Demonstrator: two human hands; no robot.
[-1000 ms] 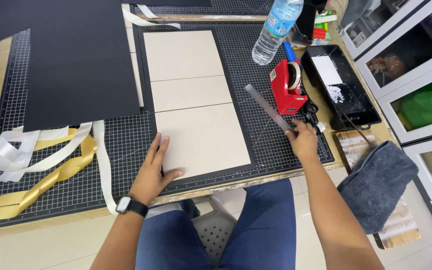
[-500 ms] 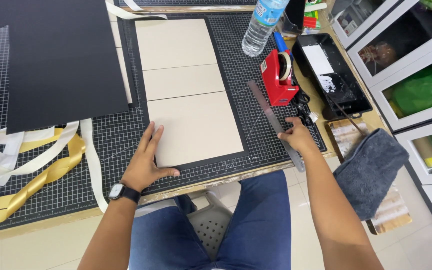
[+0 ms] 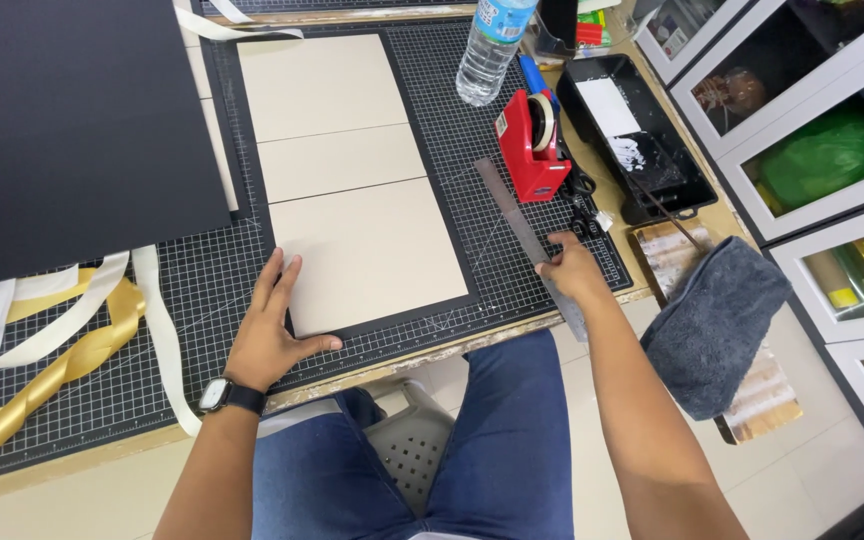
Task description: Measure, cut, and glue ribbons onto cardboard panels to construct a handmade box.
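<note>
Three beige card panels (image 3: 352, 160) lie in a column on a black sheet on the gridded cutting mat (image 3: 512, 250). My left hand (image 3: 270, 335) rests flat on the mat with fingers spread, its thumb along the near edge of the nearest panel (image 3: 367, 255). A dark watch sits on that wrist. My right hand (image 3: 572, 275) grips a long grey metal ruler (image 3: 522, 230) that lies slanted on the mat, to the right of the panels.
A big black sheet (image 3: 82, 130) covers the left of the mat. Gold and white ribbons (image 3: 42, 340) trail at the left. A water bottle (image 3: 492, 45), red tape dispenser (image 3: 530, 145), black tray (image 3: 632, 135) and grey cloth (image 3: 717, 320) are on the right, with cabinets (image 3: 812, 150) beyond.
My right hand has slid the ruler a little nearer to the table's front edge. My left hand stays on the corner of the nearest panel. The camera has shifted slightly.
</note>
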